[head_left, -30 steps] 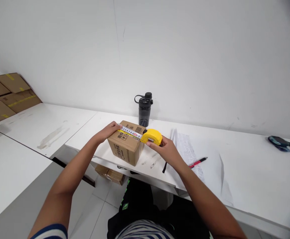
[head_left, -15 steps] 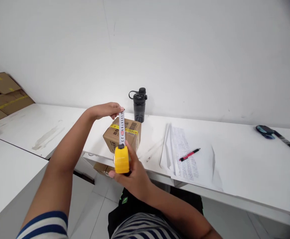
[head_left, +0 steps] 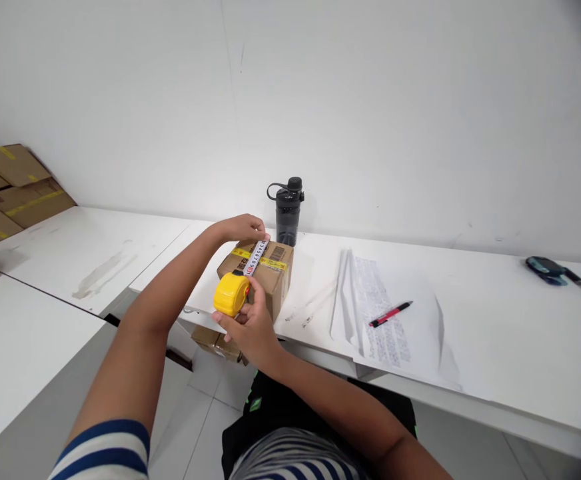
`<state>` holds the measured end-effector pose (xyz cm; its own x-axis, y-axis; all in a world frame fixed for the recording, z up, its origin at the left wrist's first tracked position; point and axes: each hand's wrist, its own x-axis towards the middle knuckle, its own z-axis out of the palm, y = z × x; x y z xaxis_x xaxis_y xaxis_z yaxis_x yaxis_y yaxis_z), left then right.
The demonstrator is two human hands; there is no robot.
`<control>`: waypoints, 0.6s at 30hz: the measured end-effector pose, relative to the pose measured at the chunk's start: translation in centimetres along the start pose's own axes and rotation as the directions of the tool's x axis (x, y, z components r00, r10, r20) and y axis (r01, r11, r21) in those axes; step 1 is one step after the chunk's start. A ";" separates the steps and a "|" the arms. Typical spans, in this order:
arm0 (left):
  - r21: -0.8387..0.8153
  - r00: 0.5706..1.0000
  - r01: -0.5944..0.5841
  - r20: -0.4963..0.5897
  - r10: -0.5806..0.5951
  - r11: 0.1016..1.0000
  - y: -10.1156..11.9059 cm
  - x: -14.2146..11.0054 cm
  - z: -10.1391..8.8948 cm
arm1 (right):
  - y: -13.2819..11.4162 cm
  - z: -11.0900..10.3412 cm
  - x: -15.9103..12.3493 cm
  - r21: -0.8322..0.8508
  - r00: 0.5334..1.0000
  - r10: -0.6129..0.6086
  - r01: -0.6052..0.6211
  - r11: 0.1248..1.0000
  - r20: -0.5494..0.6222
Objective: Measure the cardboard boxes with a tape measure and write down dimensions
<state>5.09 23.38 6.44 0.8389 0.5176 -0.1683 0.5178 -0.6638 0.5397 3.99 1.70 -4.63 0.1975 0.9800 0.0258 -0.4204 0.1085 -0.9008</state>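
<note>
- L grip (head_left: pixel 248 228): pinched at tape (head_left: pixel 257 256) tip
- R grip (head_left: pixel 253 328): clamped on yellow case (head_left: pixel 231 294)
- Box (head_left: pixel 273 283): btwn our grips, under tape
- We shd hold tape flat, taut & parallel w/ box edge

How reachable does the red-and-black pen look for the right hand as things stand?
Probably not straight away: the right hand is holding the yellow tape measure, though the pen lies uncovered on the papers.

Tape measure (head_left: pixel 231 295) in right grip (head_left: pixel 256 333), blade (head_left: pixel 257 257) over cardboard box (head_left: pixel 276 285)
</note>
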 end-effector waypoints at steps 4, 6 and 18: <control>-0.193 0.998 0.068 0.014 -0.066 0.979 0.1 -0.7 0.4 | -0.1 -0.4 0.5 -0.098 0.999 -0.031 0.030 0.995 -0.008; -0.253 0.998 0.066 0.022 -0.063 0.965 0.2 -0.8 0.5 | -0.2 -0.5 0.5 -0.129 0.999 -0.049 0.048 0.990 -0.003; -0.257 1.000 -0.004 0.002 0.004 0.966 -1.0 -0.2 1.1 | -1.5 -0.7 0.6 -0.102 0.998 -0.055 0.054 0.993 -0.008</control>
<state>4.55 23.35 5.05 0.8415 0.5136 -0.1676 0.4540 -0.5043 0.7345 5.40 1.96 -3.53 0.2270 0.9712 0.0722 -0.3162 0.1436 -0.9377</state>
